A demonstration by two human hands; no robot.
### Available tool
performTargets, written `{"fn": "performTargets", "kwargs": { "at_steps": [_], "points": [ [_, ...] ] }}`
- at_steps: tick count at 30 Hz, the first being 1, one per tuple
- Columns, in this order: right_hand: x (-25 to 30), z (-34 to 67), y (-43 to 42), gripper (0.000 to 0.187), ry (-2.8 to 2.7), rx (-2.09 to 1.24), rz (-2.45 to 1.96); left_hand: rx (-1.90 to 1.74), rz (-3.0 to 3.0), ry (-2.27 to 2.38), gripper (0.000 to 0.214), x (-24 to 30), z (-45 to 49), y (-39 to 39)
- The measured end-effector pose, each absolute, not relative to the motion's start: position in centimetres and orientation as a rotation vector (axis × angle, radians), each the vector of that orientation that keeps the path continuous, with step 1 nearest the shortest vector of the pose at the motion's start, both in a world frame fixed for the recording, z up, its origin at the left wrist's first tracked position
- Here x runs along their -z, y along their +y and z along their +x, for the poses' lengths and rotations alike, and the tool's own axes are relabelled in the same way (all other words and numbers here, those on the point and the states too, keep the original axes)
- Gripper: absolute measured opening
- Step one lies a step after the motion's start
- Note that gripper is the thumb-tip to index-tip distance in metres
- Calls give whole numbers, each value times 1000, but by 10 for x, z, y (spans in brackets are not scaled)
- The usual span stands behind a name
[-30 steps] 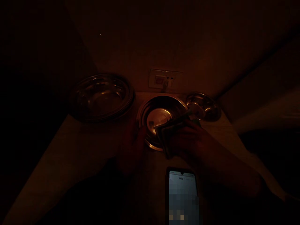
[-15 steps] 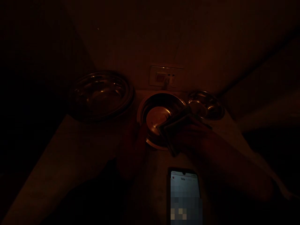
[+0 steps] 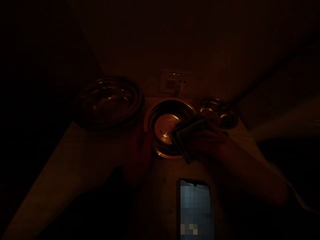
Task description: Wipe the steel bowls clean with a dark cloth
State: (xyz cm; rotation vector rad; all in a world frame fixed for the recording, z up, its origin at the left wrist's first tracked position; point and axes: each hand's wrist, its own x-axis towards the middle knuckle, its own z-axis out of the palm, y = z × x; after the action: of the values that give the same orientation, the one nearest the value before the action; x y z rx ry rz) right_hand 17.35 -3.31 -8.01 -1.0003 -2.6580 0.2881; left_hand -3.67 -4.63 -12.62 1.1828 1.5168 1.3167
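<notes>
A round metal bowl (image 3: 167,125) with a wide rim stands in the middle of a pale tabletop. My left hand (image 3: 138,155) is closed on the bowl's left rim; its fingers are mostly lost in the dark. In my right hand (image 3: 207,141) is a dark folded cloth (image 3: 185,141) with lighter edges. The cloth lies over the right side of the bowl and hides part of its rim. Small dark marks show on the bowl's shiny bottom.
A larger metal basin (image 3: 110,103), apparently stacked, stands at the back left. A smaller metal bowl (image 3: 228,116) is at the back right. A lit phone (image 3: 196,206) lies near me. Behind, a wall socket (image 3: 175,82) holds a plug. The scene is very dark.
The bowl has shifted slightly left, and my left hand has moved a little up and left with it. My right hand still holds the cloth at nearly the same place.
</notes>
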Motion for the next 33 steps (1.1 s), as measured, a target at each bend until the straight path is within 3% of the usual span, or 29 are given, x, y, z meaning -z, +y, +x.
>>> {"fn": "performTargets", "kwargs": {
  "at_steps": [33],
  "points": [
    [85, 163, -37, 16, -2744, -303, -1000, -1324, 1232, 1563, 36, 119, -35, -47]
  ]
}}
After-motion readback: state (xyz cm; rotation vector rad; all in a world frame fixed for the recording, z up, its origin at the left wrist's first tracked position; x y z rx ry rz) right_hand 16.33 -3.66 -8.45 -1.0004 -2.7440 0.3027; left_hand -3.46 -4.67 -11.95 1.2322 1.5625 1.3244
